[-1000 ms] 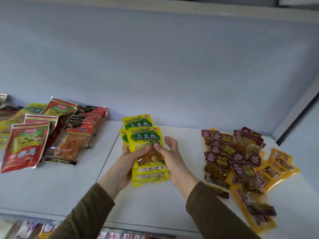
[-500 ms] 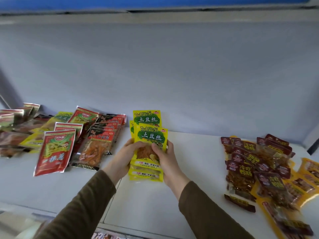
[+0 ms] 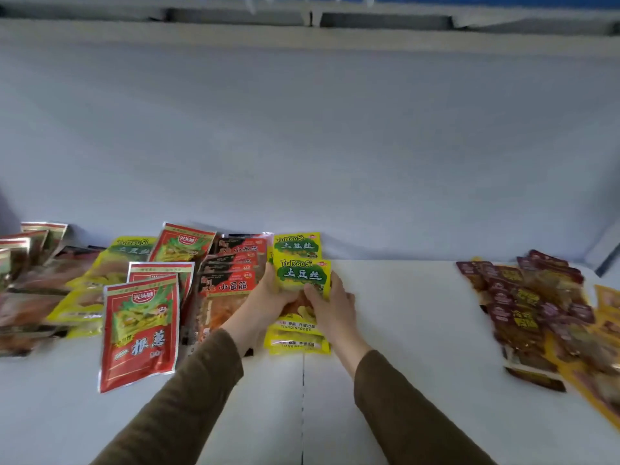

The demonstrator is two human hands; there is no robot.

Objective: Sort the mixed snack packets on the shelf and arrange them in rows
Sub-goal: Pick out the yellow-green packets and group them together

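A stack of yellow-green TuDouSi packets lies overlapped in a row on the white shelf, near its middle. My left hand grips the stack's left edge and my right hand grips its right edge, thumbs on the top packet. Just left of the stack lies a row of red and black packets. Further left lie red packets with green artwork.
A mixed heap of dark red packets and yellow packets covers the shelf's right end. More brown and yellow packets lie at the far left. The shelf's back wall stands close behind. A seam runs down the shelf.
Both hands have slid the yellow-green stack leftward, up against the red and black row. The view has shifted left too.
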